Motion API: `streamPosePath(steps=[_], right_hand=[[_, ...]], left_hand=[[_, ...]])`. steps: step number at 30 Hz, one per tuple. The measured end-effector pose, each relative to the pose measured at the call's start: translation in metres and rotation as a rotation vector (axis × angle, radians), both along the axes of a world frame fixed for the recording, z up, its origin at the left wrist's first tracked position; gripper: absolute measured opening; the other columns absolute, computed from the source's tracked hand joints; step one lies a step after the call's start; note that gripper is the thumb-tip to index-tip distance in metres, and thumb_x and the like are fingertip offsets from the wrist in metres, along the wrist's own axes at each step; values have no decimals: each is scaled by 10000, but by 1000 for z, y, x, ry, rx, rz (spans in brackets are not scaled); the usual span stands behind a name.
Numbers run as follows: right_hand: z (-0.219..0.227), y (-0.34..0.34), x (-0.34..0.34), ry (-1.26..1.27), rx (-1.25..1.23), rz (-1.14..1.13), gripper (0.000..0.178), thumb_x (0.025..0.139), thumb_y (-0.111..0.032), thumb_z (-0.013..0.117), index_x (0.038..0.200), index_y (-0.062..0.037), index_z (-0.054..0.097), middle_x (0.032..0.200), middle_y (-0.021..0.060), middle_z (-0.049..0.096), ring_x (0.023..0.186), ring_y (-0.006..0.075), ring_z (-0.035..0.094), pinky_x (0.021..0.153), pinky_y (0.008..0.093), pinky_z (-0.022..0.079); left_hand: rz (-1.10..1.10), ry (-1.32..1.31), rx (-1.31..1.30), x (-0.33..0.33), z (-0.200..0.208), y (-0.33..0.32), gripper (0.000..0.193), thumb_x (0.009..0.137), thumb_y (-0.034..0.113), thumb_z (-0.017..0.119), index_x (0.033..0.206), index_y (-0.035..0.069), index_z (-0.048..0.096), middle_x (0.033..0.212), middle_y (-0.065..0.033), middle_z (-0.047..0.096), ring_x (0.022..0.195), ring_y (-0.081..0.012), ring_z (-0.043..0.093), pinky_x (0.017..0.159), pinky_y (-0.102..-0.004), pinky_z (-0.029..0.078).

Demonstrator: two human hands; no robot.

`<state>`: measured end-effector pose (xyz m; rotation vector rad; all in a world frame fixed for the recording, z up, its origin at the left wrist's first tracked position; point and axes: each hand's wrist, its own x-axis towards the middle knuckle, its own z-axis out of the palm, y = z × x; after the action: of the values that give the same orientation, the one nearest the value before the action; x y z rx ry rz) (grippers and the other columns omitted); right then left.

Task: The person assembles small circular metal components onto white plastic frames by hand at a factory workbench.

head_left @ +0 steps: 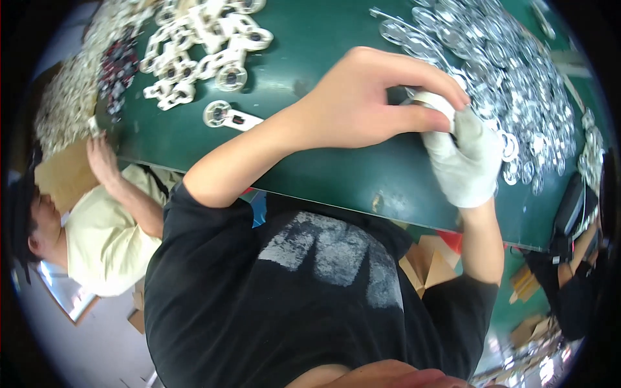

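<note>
My bare left hand [381,97] pinches a small white round part [435,101] between thumb and fingers, over the right half of the green table. My right hand [469,152], in a white glove, is closed against the same part from the other side. Fingers cover most of the part, so its full shape is hidden. Beneath my left forearm lies a single white part with a clear round head and a dark slot in its handle [226,116]. Beside the gloved hand spreads a pile of shiny clear and silver round parts [517,84].
A heap of white handled parts with round heads [207,48] sits at the far left of the green table [317,32]. Beyond it are dark red and black pieces [118,68] and cream parts [71,103]. One person [103,226] works at the left; another's dark clothing [569,284] shows at right.
</note>
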<state>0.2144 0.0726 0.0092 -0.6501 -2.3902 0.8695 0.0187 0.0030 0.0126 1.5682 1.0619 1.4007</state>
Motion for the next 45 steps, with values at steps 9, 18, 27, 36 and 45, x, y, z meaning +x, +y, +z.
streamPosePath(steps=[9, 18, 27, 36, 45], right_hand=[[11, 6, -11, 51, -370, -166, 375, 961, -81, 659, 1324, 0, 612, 956, 63, 700, 822, 96, 652, 768, 247, 527], [7, 9, -7, -44, -260, -84, 309, 970, -62, 650, 1269, 15, 651, 1039, 114, 726, 893, 142, 674, 854, 284, 537], [6, 10, -7, -40, -277, -98, 319, 964, -69, 646, 1271, 16, 653, 968, 83, 710, 855, 118, 655, 823, 267, 529], [-1, 11, -7, 8, -101, -96, 281, 923, -179, 702, 1183, -73, 684, 978, 112, 749, 861, 253, 734, 784, 344, 565], [3, 9, -8, -20, -138, -114, 282, 926, -189, 702, 1184, -77, 683, 981, 118, 739, 845, 249, 727, 788, 347, 561]], left_hand=[[337, -115, -401, -142, 21, 90, 354, 1009, 222, 655, 1250, -37, 657, 1115, -118, 717, 1004, -176, 682, 860, -323, 568], [683, 1306, -781, -187, 46, 56, 339, 819, 302, 750, 1052, 56, 761, 1018, -212, 744, 1010, -349, 713, 921, -447, 545], [774, 1441, -625, -162, 45, 25, 386, 815, 263, 775, 1154, 83, 738, 1063, -192, 743, 1050, -346, 700, 932, -446, 541], [1057, 1329, -393, -165, 22, 24, 232, 806, 205, 673, 991, 105, 772, 903, -208, 735, 903, -388, 711, 839, -482, 555], [961, 546, -176, -151, 29, 18, 189, 936, 133, 714, 1036, -27, 738, 885, -107, 765, 795, -154, 710, 761, -292, 559]])
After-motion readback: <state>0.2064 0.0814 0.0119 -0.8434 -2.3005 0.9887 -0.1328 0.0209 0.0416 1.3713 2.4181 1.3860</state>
